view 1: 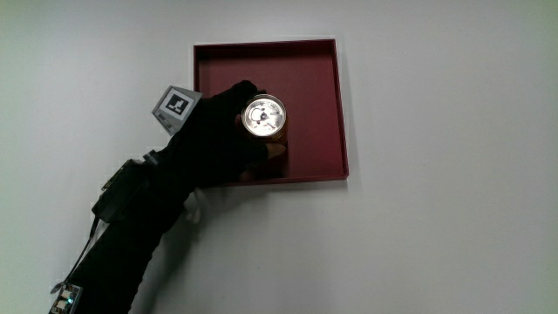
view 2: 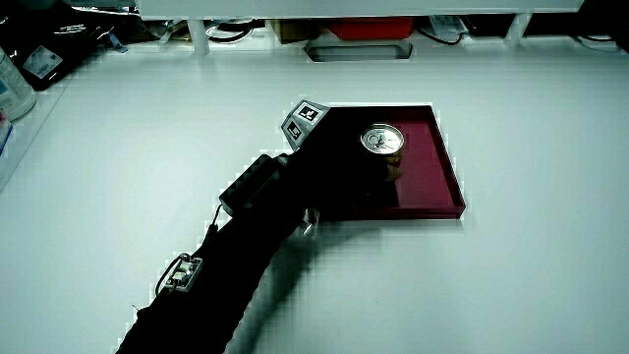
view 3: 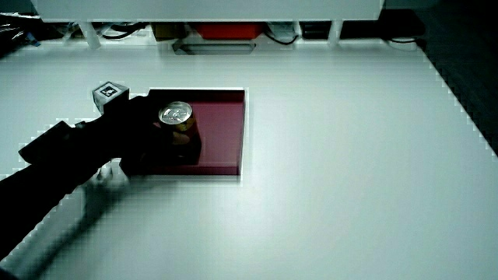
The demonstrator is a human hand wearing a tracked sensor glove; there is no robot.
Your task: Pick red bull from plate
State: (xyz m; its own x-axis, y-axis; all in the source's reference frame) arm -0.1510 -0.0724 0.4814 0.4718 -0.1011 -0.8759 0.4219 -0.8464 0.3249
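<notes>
A Red Bull can [view 1: 263,118] stands upright in the dark red square plate [view 1: 318,105]; its silver lid faces up. The gloved hand [view 1: 228,139] reaches over the plate's rim and its fingers wrap around the can's body. The can [view 2: 380,143] and the hand [view 2: 339,162] show the same grasp in both side views, with the can [view 3: 176,117] held by the hand [view 3: 144,128] near the plate [view 3: 226,124] edge closest to the forearm. The patterned cube [view 1: 177,106] sits on the back of the hand.
The plate [view 2: 437,167] lies on a white table. A low partition with cables and a red box [view 2: 369,28] runs along the table's edge farthest from the person. A bottle [view 2: 15,84] stands at the table's edge.
</notes>
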